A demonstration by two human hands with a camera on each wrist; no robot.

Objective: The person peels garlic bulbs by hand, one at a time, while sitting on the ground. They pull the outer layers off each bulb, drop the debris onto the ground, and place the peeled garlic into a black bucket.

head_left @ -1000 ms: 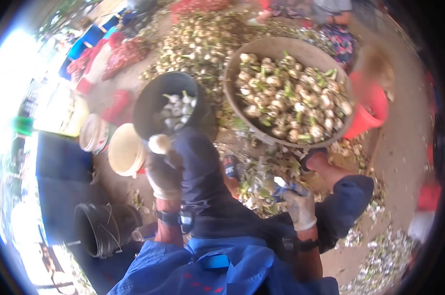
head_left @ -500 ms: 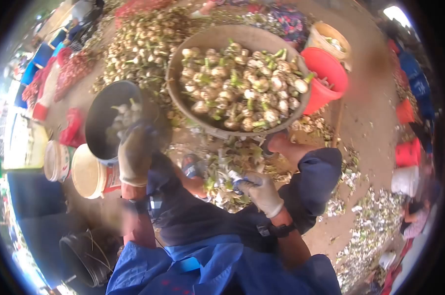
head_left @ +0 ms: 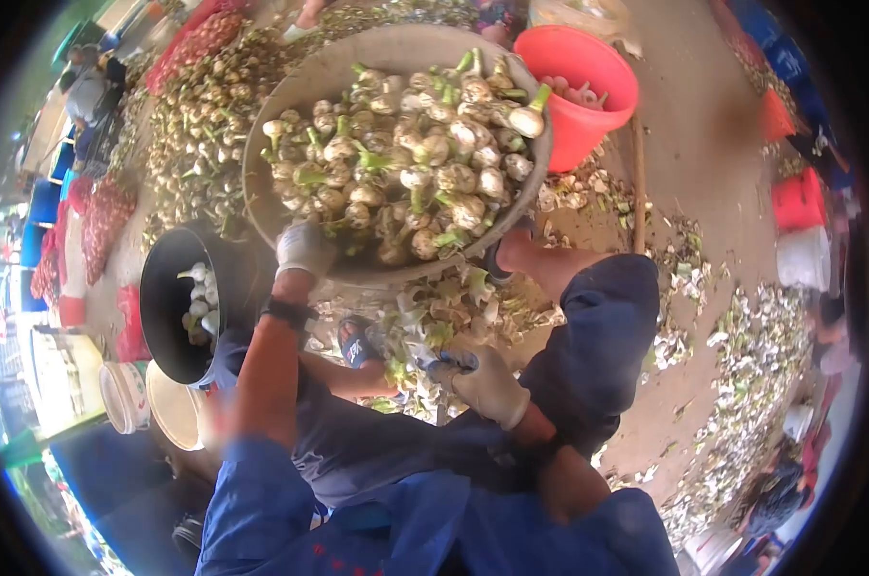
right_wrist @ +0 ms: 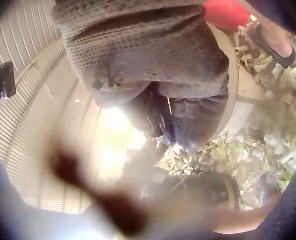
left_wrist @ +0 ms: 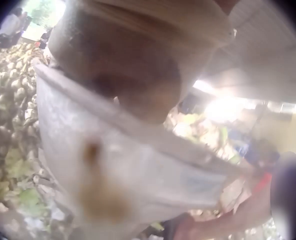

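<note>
My left hand [head_left: 305, 248], in a white glove, reaches over the near-left rim of a wide round basin [head_left: 254, 187]. The basin is heaped with garlic bulbs [head_left: 410, 178], brownish with green stem stubs. In the left wrist view that hand [left_wrist: 133, 65] hangs dark over the rim, its fingertips hidden inside. Low between the knees, my gloved right hand [head_left: 492, 389] holds a small blue-handled tool [head_left: 444, 369], mostly covered by the fingers. To the left, a black bucket [head_left: 156, 331] leans with several cleaned white garlic bulbs [head_left: 199, 298] inside.
Past the basin stands a red bucket [head_left: 578, 106] with pale bulbs in it. A large garlic pile [head_left: 199, 134] spreads at the back left. Leaf and skin scraps [head_left: 453, 317] cover the ground between the feet. Pale buckets [head_left: 175, 408] stand left of the black one.
My left hand held a white garlic bulb at the black bucket, dipped toward it, then moved right to the basin rim. The right hand keeps its tool low. The head view has shifted.
</note>
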